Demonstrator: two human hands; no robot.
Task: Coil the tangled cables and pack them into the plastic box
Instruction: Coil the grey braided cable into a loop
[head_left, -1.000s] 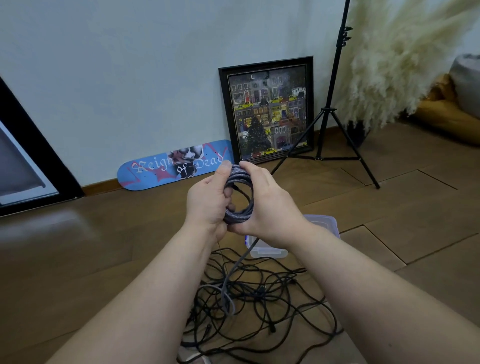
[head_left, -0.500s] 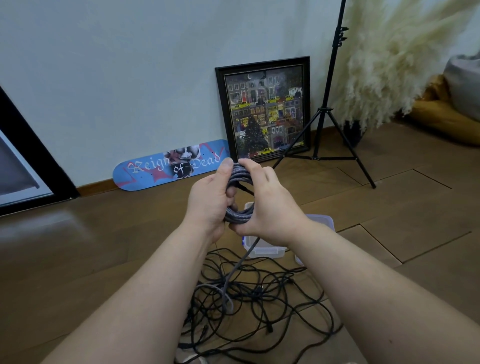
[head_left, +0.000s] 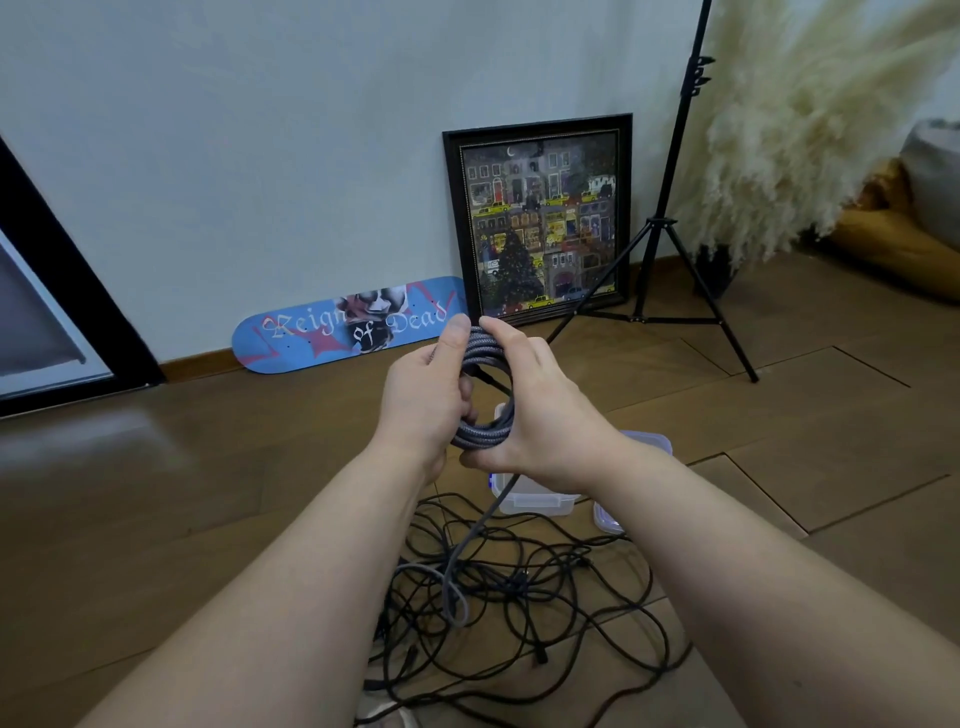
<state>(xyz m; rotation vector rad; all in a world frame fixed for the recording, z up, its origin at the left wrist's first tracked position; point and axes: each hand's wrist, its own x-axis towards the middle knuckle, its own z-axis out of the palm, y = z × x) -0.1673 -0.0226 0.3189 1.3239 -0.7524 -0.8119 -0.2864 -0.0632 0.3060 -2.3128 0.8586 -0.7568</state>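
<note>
Both my left hand (head_left: 423, 395) and right hand (head_left: 540, 410) still grip the braided cable coil (head_left: 480, 389). Little has changed. Its tail probably still trails into the near tangle (head_left: 514, 597).

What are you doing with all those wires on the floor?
A person is winding a grey braided cable into a coil, gripping it with the left hand and right hand. Its loose end trails down into a tangle of thin black cables on the wooden floor. A clear plastic box waits behind.

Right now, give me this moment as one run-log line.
step: coiling | left hand: grips grey cable coil | right hand: grips coil | tail: hangs into cable tangle | plastic box: on floor, behind hands
</note>
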